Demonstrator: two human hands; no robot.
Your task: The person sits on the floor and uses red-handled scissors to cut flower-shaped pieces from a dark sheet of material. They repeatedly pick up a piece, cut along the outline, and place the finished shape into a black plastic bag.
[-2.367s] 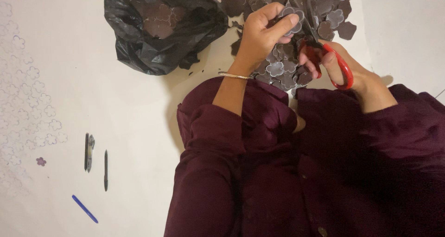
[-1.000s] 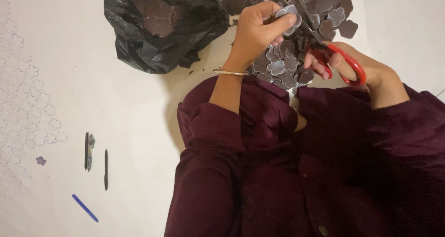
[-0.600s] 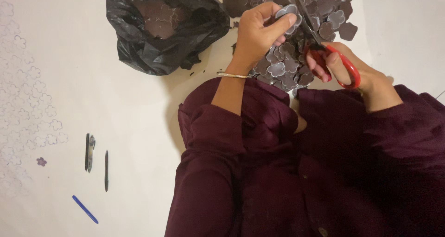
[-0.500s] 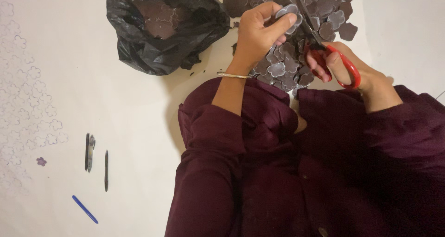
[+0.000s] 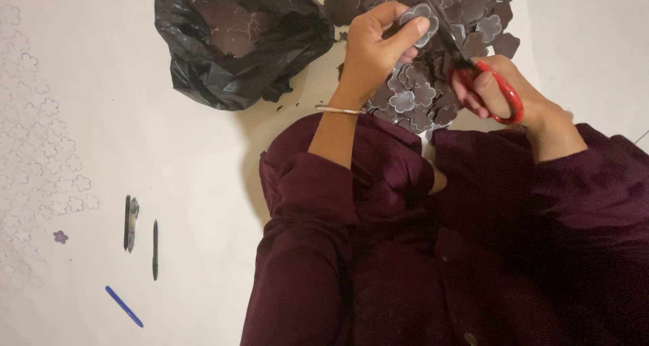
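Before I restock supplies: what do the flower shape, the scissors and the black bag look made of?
Flower shape: thin matte dark sheet, probably paper or foam; it stays flat in the left hand.
Scissors: grey metal blades, glossy red plastic handles.
Black bag: thin crinkled plastic film, shiny folds.

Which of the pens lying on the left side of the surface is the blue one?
The blue pen is the lowest one, lying diagonally below the two dark pens, which lie nearly upright side by side.

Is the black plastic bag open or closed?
Open. The black plastic bag lies with its mouth spread wide, and dark flower-shaped cutouts show inside it.
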